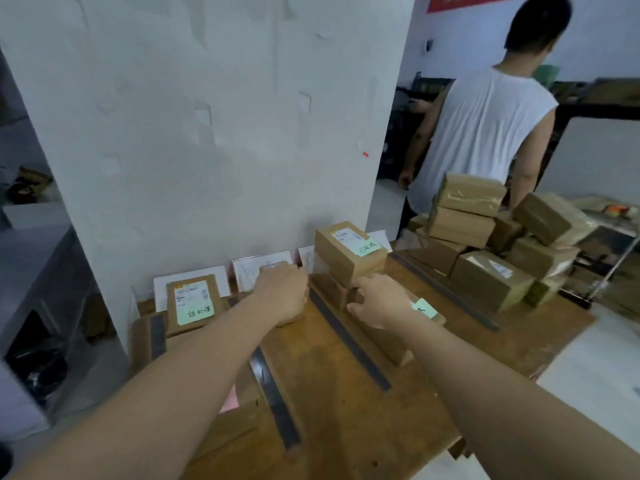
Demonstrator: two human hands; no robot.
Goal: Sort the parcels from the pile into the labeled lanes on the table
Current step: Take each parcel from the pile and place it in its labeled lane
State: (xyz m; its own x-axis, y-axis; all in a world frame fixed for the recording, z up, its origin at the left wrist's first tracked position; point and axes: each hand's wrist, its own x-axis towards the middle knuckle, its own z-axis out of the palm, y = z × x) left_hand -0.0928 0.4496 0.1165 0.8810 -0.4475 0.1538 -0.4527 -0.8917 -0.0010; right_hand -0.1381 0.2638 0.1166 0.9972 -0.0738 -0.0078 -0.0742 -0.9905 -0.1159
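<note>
Taped lanes at frame centre already hold a few parcels: the left hand clasps a middle-lane parcel, the right hand touches a right-lane parcel, grip unclear, while the pile at right stays large.

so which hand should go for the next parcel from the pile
Right, probably. The pile sits at the right end of the table, just beyond the right hand. The left hand is over a parcel further left, with a stack of parcels between it and the pile.
</note>
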